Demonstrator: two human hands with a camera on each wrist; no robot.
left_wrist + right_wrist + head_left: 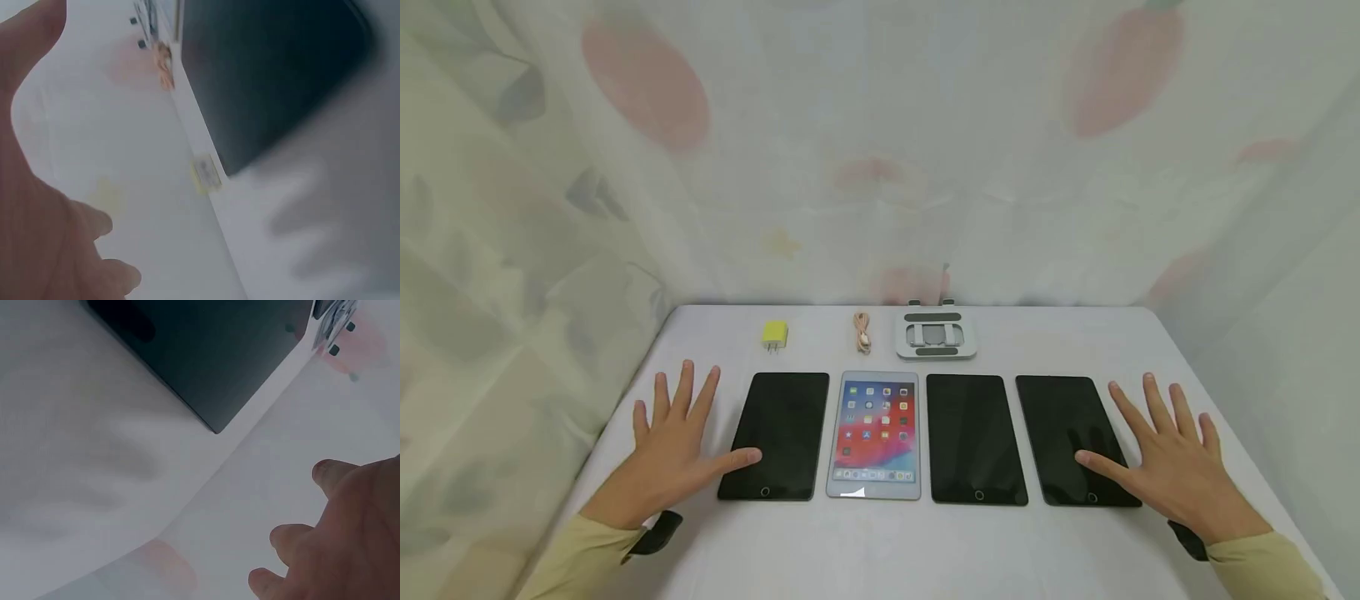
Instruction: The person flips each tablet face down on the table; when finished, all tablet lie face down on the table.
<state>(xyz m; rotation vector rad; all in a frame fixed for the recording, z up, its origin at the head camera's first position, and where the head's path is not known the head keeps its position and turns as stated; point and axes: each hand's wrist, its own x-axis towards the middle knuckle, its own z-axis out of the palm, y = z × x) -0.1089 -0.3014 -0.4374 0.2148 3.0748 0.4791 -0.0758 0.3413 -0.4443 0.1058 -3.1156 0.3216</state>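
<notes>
Four tablets would be too many to count, so: several tablets lie side by side on the white table. Nearest my left hand (664,460) is a black tablet (786,429) with a dark screen; the thumb overlaps its lower left edge in the head view. To its right lies a white tablet (876,429) with a lit home screen, then another black tablet (973,433). My right hand (1183,471) is over the table beside the rightmost black tablet (1060,421), its thumb overlapping that screen. Both hands have spread fingers and hold nothing. Shadows in the wrist views suggest they hover.
Behind the tablets lie a yellow charger plug (774,334), a coiled light-brown cable (862,332) and a folded grey-white stand (936,333). Printed curtains (865,100) stand at the table's back and sides. The white tabletop (880,550) extends in front of the tablets.
</notes>
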